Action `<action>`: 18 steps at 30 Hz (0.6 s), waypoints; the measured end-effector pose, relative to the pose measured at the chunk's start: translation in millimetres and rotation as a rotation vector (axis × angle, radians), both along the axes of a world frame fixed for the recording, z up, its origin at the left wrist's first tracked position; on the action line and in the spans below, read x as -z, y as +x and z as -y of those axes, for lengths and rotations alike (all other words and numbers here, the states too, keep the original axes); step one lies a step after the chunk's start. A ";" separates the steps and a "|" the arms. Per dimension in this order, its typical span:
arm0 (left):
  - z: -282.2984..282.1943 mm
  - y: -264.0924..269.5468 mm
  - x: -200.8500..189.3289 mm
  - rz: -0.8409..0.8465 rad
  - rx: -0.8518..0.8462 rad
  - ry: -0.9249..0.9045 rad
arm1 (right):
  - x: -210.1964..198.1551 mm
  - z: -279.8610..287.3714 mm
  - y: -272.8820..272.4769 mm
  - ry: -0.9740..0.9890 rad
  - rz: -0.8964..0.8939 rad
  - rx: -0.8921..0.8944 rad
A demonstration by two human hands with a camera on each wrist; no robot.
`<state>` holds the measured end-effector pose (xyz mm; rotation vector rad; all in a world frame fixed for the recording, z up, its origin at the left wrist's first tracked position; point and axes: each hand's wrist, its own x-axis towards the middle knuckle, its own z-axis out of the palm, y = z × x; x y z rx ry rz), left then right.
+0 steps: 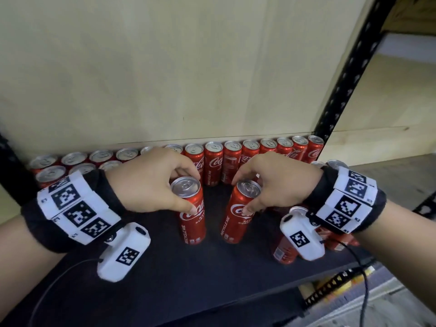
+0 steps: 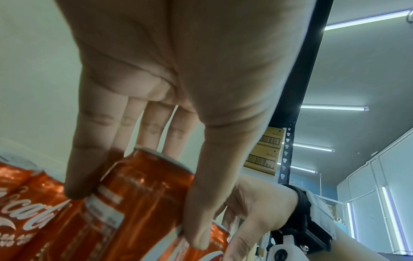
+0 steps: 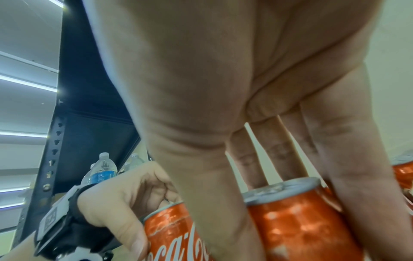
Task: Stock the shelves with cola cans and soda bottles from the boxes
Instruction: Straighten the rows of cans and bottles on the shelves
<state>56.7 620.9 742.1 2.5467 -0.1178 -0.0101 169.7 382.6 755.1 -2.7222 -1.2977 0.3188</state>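
- The left hand [image 1: 151, 182] gripped a red cola can [image 1: 191, 210] near its top, thumb on the near side and fingers [image 2: 89, 159] on the far side.
- The right hand [image 1: 276, 182] gripped a second cola can [image 1: 238, 212] the same way, thumb in front and fingers behind.
- Both cans stood side by side but apart on the black shelf board [image 1: 188, 274], leaning a little toward each other in the head view.
- Behind them a row of cola cans [image 1: 236, 159] ran along the back of the shelf, upright and close together; a shorter second row [image 1: 50, 173] stood in front of it at the left.
- More red cans [image 1: 285, 251] sat at the right end, partly hidden by the right wrist's white camera unit [image 1: 303, 234].
- A pale wooden back panel [image 1: 165, 67] rose behind the shelf.
- A black perforated metal upright [image 1: 346, 74] framed the shelf on the right.
- The left wrist view showed stacked cardboard boxes [image 2: 263, 151] beyond the upright, and tube lights [image 2: 333, 106] on a grey ceiling.
- The right wrist view showed clear water bottles [image 3: 102, 167] with blue labels beside another black upright [image 3: 53, 141].
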 end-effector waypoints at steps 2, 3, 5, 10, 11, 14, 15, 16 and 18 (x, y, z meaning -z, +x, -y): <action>7.1 2.5 2.9 -0.010 0.032 -0.011 | 2.3 2.8 -2.5 -0.023 0.005 -0.025; 10.3 3.9 4.6 -0.014 0.045 -0.015 | 4.1 3.9 -4.2 -0.038 0.003 -0.036; 16.1 6.3 6.9 -0.029 0.062 -0.012 | 8.2 5.7 -7.3 -0.060 -0.002 -0.049; 27.9 9.3 14.1 -0.068 0.124 -0.038 | 18.1 12.5 -12.0 -0.092 -0.046 -0.047; 29.7 9.8 15.8 -0.069 0.133 -0.039 | 19.8 14.1 -12.8 -0.094 -0.063 -0.046; 35.6 11.1 20.7 -0.083 0.169 -0.038 | 25.5 19.6 -14.8 -0.098 -0.101 -0.054; 37.9 11.4 21.9 -0.085 0.182 -0.030 | 27.3 21.5 -15.4 -0.098 -0.113 -0.056; 39.9 11.7 23.0 -0.084 0.194 -0.025 | 28.8 23.2 -15.8 -0.090 -0.120 -0.059; 43.4 12.2 24.7 -0.075 0.214 -0.016 | 30.9 26.0 -16.0 -0.062 -0.133 -0.055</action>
